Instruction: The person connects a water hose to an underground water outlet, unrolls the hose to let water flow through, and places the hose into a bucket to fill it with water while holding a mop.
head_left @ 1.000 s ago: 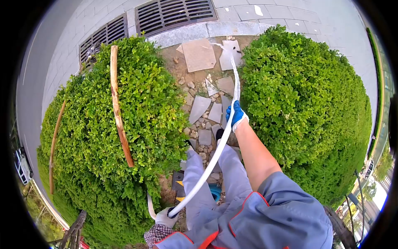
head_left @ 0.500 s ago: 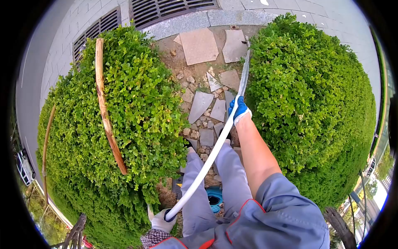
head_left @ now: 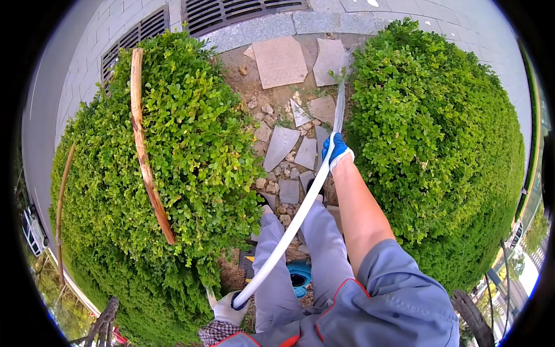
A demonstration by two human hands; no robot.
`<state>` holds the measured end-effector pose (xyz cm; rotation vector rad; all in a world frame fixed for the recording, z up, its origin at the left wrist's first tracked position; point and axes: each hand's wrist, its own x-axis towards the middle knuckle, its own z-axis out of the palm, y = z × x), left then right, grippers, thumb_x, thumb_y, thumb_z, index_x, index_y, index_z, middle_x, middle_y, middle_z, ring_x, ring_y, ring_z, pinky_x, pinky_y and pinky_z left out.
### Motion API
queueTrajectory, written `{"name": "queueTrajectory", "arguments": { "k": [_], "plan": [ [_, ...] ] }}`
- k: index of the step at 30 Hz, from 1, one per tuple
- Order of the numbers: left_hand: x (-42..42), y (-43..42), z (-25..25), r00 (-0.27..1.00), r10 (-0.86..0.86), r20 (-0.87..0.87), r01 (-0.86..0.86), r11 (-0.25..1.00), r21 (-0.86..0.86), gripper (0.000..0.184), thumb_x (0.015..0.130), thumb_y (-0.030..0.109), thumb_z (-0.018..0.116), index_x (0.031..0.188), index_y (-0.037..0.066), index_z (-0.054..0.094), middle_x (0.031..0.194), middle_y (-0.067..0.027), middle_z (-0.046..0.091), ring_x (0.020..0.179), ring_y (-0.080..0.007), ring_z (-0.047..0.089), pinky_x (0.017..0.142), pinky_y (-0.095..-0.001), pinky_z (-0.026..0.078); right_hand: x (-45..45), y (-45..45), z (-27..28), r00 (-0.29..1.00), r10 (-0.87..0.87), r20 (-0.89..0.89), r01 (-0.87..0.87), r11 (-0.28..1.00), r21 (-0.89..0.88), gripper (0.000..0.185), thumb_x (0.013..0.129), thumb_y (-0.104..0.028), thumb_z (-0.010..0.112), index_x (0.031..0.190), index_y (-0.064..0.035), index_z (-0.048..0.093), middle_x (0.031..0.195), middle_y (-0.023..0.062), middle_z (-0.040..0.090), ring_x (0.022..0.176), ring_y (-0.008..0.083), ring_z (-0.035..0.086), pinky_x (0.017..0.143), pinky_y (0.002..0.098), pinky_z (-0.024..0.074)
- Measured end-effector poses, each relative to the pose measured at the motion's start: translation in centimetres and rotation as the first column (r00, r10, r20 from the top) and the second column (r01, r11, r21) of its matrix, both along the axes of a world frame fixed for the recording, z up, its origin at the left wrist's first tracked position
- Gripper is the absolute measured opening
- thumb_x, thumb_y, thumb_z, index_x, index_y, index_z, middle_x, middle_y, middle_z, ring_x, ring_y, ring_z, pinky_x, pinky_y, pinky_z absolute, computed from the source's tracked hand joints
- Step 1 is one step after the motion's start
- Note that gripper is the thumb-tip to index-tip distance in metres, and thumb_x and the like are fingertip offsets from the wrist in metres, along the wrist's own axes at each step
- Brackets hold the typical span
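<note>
A long white hose (head_left: 289, 231) runs slantwise in front of my legs. My right hand (head_left: 337, 154), in a white glove with a blue coating, is closed round its far end. From that end a clear stream of water (head_left: 340, 107) shoots forward along the edge of the right bush and reaches a small weed (head_left: 338, 76) by a flat stone slab (head_left: 330, 62). Down by my left hip, my left hand (head_left: 231, 310), gloved the same way, grips the hose's near part. Beyond that hand the hose is mostly hidden.
Clipped bushes flank me, one left (head_left: 191, 127) and one right (head_left: 433, 139). A peeled wooden pole (head_left: 140, 136) lies on the left one. Broken paving pieces (head_left: 281, 147) and rubble cover the ground between. A granite kerb (head_left: 248, 32) and drain grates (head_left: 237, 13) lie ahead. Something blue (head_left: 299, 277) sits behind my legs.
The water stream now points slightly further left and ends nearer me, at the weed. My right hand has shifted very little, and both hands keep hold of the hose.
</note>
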<state>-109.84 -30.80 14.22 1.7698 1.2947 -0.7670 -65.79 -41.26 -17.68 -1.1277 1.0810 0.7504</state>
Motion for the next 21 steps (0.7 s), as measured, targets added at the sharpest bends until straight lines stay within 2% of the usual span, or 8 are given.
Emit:
{"name": "queueTrajectory", "arguments": {
  "k": [2,5,8,11,14,21],
  "plan": [
    [0.1,-0.1,-0.6,0.998,0.052,-0.034,-0.053,0.998,-0.025,0.036,0.064,0.022,0.076,0.094,0.007,0.064,0.078,-0.0107,0.066,0.073,-0.0218,0.065,0.083,-0.0341,0.048,0.5,0.1,-0.3,1.000,-0.009,0.011,0.009,1.000,0.015,0.023,0.088,-0.037,0.051,0.081,-0.0158,0.053,0.062,-0.0002,0.051,0.053,0.0171,0.049,0.048,0.0308,0.0407],
    [1.4,0.1,-0.5,0.999,-0.032,-0.011,0.032,1.000,0.001,0.034,0.064,0.024,0.076,0.091,0.009,0.064,0.076,-0.0087,0.066,0.073,-0.0239,0.064,0.103,-0.0428,0.030,1.2,0.3,-0.1,1.000,-0.020,0.017,0.019,0.999,0.030,0.023,0.088,-0.037,0.051,0.081,-0.0152,0.053,0.062,0.0005,0.050,0.053,0.0173,0.049,0.048,0.0309,0.0402],
    [1.5,0.0,-0.7,0.999,0.039,-0.001,-0.039,0.999,-0.013,0.033,0.064,0.027,0.075,0.090,0.010,0.064,0.074,-0.0074,0.066,0.072,-0.0259,0.063,0.109,-0.0488,0.011,1.9,0.7,0.5,0.998,-0.042,0.040,0.040,0.998,0.053,0.025,0.087,-0.038,0.053,0.079,-0.0148,0.052,0.061,0.0000,0.049,0.050,0.0161,0.046,0.044,0.0297,0.0383],
    [2.1,0.4,-0.3,0.996,-0.081,0.030,0.080,0.996,0.026,0.034,0.064,0.027,0.075,0.091,0.010,0.063,0.074,-0.0078,0.066,0.071,-0.0262,0.063,0.108,-0.0502,0.015,2.6,1.2,1.0,0.999,-0.040,0.023,0.040,0.999,0.026,0.026,0.088,-0.039,0.052,0.079,-0.0148,0.052,0.061,-0.0001,0.049,0.050,0.0159,0.046,0.044,0.0297,0.0376],
    [3.2,0.8,0.2,0.993,-0.122,-0.005,0.122,0.992,0.034,0.035,0.064,0.028,0.075,0.092,0.011,0.063,0.074,-0.0074,0.066,0.072,-0.0265,0.063,0.107,-0.0516,0.016,3.5,1.6,1.0,0.999,-0.033,0.031,0.033,0.999,0.011,0.027,0.088,-0.040,0.051,0.080,-0.0150,0.052,0.061,0.0000,0.049,0.050,0.0158,0.046,0.045,0.0294,0.0373],
    [5.1,1.2,-0.1,0.995,-0.095,-0.025,0.096,0.995,0.040,0.034,0.065,0.029,0.074,0.092,0.012,0.063,0.076,-0.0075,0.066,0.073,-0.0259,0.064,0.103,-0.0512,0.022,6.1,2.7,1.5,0.991,-0.046,0.127,0.045,0.999,0.015,0.030,0.087,-0.043,0.051,0.079,-0.0145,0.052,0.062,-0.0002,0.050,0.050,0.0153,0.046,0.046,0.0284,0.0378]
  ]
}}
